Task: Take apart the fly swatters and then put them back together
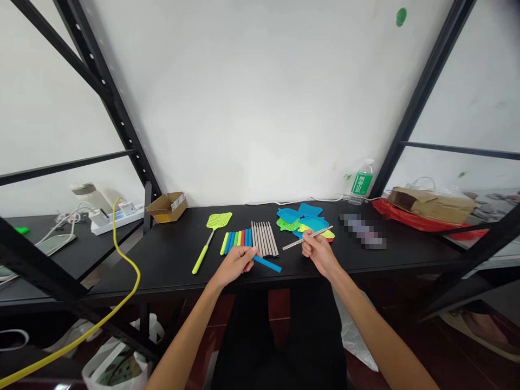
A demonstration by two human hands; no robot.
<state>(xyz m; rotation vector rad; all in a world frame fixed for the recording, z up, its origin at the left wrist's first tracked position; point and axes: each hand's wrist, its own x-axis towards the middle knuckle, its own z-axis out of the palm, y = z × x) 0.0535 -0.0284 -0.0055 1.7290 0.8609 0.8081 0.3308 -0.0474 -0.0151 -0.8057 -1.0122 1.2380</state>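
Note:
My left hand (239, 262) is closed around a blue handle tube (268, 264), which points to the right above the table's front edge. In my right hand (319, 253) is a thin metal rod (293, 245), pinched and slanting up to the right. Between the hands lies a row of metal rods (264, 238). To their left sit several coloured handle tubes (231, 241), yellow, blue, green and red. Behind my right hand is a pile of blue, green and yellow swatter heads (311, 210). A whole yellow fly swatter (208, 244) lies at the left.
An open cardboard box (166, 207) stands at the back left, near a power strip (117, 218) and a yellow cable (136, 271). A water bottle (362, 183) stands at the back right, beside a red bag (390, 213). Black shelf posts (422, 97) flank the black table (162, 265).

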